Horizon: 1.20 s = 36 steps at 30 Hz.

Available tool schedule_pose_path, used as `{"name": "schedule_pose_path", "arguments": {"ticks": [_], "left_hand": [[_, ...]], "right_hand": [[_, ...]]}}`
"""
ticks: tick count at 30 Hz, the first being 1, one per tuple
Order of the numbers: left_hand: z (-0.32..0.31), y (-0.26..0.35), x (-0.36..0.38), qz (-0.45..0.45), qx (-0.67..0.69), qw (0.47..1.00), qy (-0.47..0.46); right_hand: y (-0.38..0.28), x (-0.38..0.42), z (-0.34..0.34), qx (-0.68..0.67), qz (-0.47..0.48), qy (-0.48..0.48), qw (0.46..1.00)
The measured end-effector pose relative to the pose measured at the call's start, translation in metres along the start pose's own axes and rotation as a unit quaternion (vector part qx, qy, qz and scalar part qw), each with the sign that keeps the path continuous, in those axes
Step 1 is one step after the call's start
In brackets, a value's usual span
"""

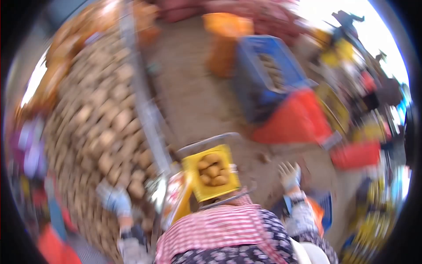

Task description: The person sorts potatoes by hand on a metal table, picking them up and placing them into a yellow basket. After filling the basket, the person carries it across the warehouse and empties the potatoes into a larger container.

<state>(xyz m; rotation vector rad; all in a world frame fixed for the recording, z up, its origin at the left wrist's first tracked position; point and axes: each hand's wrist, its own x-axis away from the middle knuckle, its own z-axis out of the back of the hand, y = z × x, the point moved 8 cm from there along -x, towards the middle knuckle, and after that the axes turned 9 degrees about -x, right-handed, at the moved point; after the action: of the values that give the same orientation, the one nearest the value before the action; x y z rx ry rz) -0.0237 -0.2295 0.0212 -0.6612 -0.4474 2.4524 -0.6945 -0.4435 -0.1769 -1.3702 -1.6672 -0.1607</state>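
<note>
My left hand (pixel 115 200), in a pale blue and white glove, is over the edge of a large heap of potatoes (pixel 105 114) on the left. Motion blur hides whether its fingers hold one. Off to the right, my right hand (pixel 290 176), gloved in white, is held above the floor with its fingers spread and nothing in it. Between the hands, in front of my checked apron, stands a yellow container (pixel 192 169). Several potatoes (pixel 214 170) lie inside it.
A metal rail (pixel 143 94) edges the heap. Ahead stand a blue bin (pixel 246 75) with a red piece (pixel 294 121) at its front, and an orange sack (pixel 220 53). A red container (pixel 356 155) is at right. Other people, blurred, are at the far left.
</note>
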Motion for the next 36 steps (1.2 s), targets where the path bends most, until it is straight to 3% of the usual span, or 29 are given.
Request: {"name": "schedule_pose_path", "arguments": {"ticks": [1,2,3,4,6,7,8,9,10,11,12,13,14,16,17,18,19,21,22,24,25,26,27,29,30,32,34,35,36], "left_hand": [[-0.021,-0.01,0.011,0.002,0.009,0.999,-0.053],[-0.033,-0.022,0.018,-0.028,0.07,0.997,0.001],[-0.034,-0.025,0.017,-0.001,0.054,0.998,-0.02],[-0.03,-0.026,0.01,0.02,0.097,0.995,-0.01],[-0.012,-0.032,0.001,0.034,0.168,0.985,-0.009],[-0.016,-0.034,-0.001,0.049,0.233,0.971,0.005],[-0.015,-0.034,0.003,0.076,0.211,0.974,0.036],[-0.02,-0.044,0.003,0.077,0.244,0.966,-0.025],[-0.02,-0.045,0.017,0.074,0.239,0.967,-0.05],[-0.015,-0.043,0.032,0.018,0.266,0.964,-0.022],[-0.016,-0.044,0.053,0.021,0.293,0.955,0.038],[-0.015,-0.04,0.064,-0.006,0.314,0.943,-0.112],[-0.022,-0.019,0.077,-0.102,0.226,0.945,-0.214],[-0.001,-0.023,0.112,-0.118,0.403,0.907,-0.008],[-0.005,-0.037,0.12,-0.072,0.447,0.891,-0.01],[0.003,-0.057,0.128,-0.024,0.49,0.872,-0.009],[0.003,-0.081,0.138,0.016,0.448,0.893,0.038],[0.004,-0.14,0.165,0.124,0.388,0.912,0.052],[0.006,-0.168,0.18,0.192,0.334,0.92,0.069],[-0.022,-0.192,0.207,0.264,0.322,0.909,0.021],[-0.042,-0.192,0.22,0.261,0.322,0.91,-0.021],[-0.059,-0.19,0.232,0.257,0.323,0.908,-0.063],[-0.065,-0.188,0.238,0.232,0.332,0.912,-0.061],[-0.074,-0.188,0.235,0.238,0.349,0.904,-0.057],[-0.075,-0.186,0.232,0.242,0.359,0.899,-0.063],[-0.074,-0.193,0.235,0.255,0.373,0.89,-0.057],[-0.066,-0.196,0.238,0.26,0.342,0.903,0.028],[-0.064,-0.203,0.234,0.258,0.425,0.868,-0.008],[-0.056,-0.206,0.236,0.282,0.396,0.872,0.052]], "right_hand": [[0.005,-0.013,0.031,0.03,-0.022,-0.021,0.999],[-0.007,-0.099,0.136,-0.19,-0.065,-0.086,0.976],[-0.004,-0.038,0.056,0.049,-0.04,0.018,0.998],[-0.01,-0.059,0.044,0.191,-0.026,-0.287,0.938],[0.011,-0.02,-0.033,0.17,-0.04,0.034,0.984],[0.016,-0.034,-0.06,0.267,0.007,-0.003,0.964],[0.015,-0.128,-0.056,0.286,-0.044,-0.143,0.946],[0.042,-0.092,-0.13,0.355,0.092,-0.15,0.918],[0.09,0.045,-0.228,0.451,0.157,-0.228,0.848],[0.118,0.035,-0.253,0.462,0.18,-0.226,0.838],[0.164,0.115,-0.304,0.479,0.234,-0.283,0.797],[0.202,0.123,-0.333,0.486,0.274,-0.4,0.727],[0.238,0.136,-0.351,0.477,0.316,-0.504,0.647],[0.325,0.225,-0.367,0.455,0.217,-0.645,0.574],[0.367,0.228,-0.374,0.518,0.243,-0.697,0.433],[0.396,0.292,-0.377,0.496,0.463,-0.691,0.25],[0.421,0.313,-0.378,0.485,0.448,-0.715,0.232],[0.483,0.343,-0.378,0.496,0.546,-0.673,0.043],[0.511,0.339,-0.381,0.514,0.463,-0.716,0.097],[0.54,0.34,-0.369,0.662,0.473,-0.581,-0.031],[0.549,0.337,-0.362,0.671,0.471,-0.572,-0.033],[0.564,0.322,-0.348,0.641,0.485,-0.587,-0.091],[0.568,0.336,-0.337,0.629,0.481,-0.602,-0.101],[0.536,0.396,-0.308,0.376,0.572,-0.723,-0.095],[0.544,0.384,-0.306,0.371,0.565,-0.729,-0.103],[0.566,0.346,-0.311,0.398,0.557,-0.728,-0.021],[0.592,0.326,-0.322,0.559,0.459,-0.69,0.023],[0.596,0.323,-0.322,0.493,0.504,-0.709,0.011],[0.588,0.315,-0.316,0.436,0.55,-0.712,-0.01]]}}
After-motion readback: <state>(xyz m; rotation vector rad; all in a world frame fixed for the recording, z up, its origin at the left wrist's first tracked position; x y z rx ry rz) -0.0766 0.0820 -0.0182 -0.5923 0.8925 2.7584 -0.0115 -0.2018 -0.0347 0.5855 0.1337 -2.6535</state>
